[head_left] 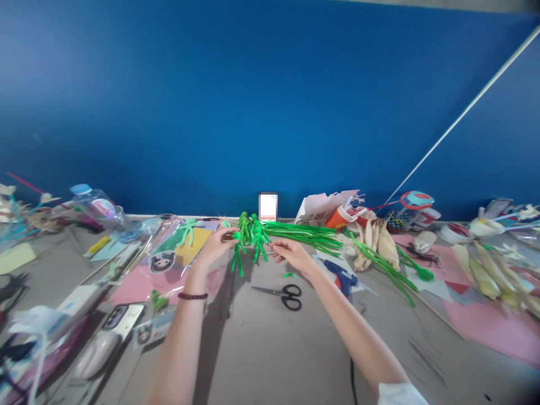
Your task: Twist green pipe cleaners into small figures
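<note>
Several small green pipe-cleaner figures (259,242) stand close together near the wall. My left hand (216,246) has thumb and fingers closed at the head and arm of the leftmost figure (238,260), whose legs hang down. On the other side, my right hand (292,253) is beside the arm of the figure at the right; its fingers are bent and slightly apart, with nothing visible between them. Black-handled scissors (287,293) lie on the table below the hands. A few green scraps (289,275) rest just above the scissors.
Green pipe cleaners (307,233) lie behind my right hand, and a blue glue gun (342,277) beside my right forearm. A phone (268,206) stands against the blue wall. Left are pink paper (139,284), a computer mouse (98,353) and a bottle (99,203). Corn husks (386,244) lie right.
</note>
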A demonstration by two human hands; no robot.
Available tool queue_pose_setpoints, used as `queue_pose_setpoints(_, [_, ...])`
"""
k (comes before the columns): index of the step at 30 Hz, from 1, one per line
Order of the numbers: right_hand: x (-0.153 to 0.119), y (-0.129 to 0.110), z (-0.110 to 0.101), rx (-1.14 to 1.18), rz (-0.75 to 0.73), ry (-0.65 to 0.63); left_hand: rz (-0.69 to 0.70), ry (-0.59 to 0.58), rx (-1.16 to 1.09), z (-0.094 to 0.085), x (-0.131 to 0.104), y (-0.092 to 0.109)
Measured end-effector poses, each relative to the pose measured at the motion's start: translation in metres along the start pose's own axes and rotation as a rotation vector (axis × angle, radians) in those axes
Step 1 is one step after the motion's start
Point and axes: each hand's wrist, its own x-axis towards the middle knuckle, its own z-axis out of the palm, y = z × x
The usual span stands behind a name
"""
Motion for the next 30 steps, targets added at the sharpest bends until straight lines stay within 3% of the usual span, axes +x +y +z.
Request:
queue_pose_setpoints(6, [-0.001, 0.001, 0.010, 0.115, -0.012, -0.062, 0.089, -0.101, -0.113, 0.038, -0.015, 0.044])
queue_pose_setpoints(11, [-0.002, 0.001, 0.006, 0.233, 0.003, -0.101, 0.106, -0.139, -0.203, 0.066, -0.020, 0.054])
queue_pose_setpoints(16, [0.001, 0.001, 0.000, 0.265, -0.031, 0.048, 0.113, -0.049, -0.192, 0.071, -0.022, 0.057])
queue_pose_setpoints(19, [0.001, 0.000, 0.000, 0.219, -0.072, 0.117, 0.038, -0.112, -0.167, 0.070, -0.023, 0.059])
queue_pose_setpoints(23, [0.001, -0.004, 0.002, 0.199, -0.115, 0.130, -0.050, -0.174, -0.203, 0.070, -0.021, 0.055])
queue_pose_setpoints(30, [-0.002, -0.007, 0.005, 0.211, -0.097, 0.124, -0.071, -0.183, -0.347, 0.074, -0.014, 0.040])
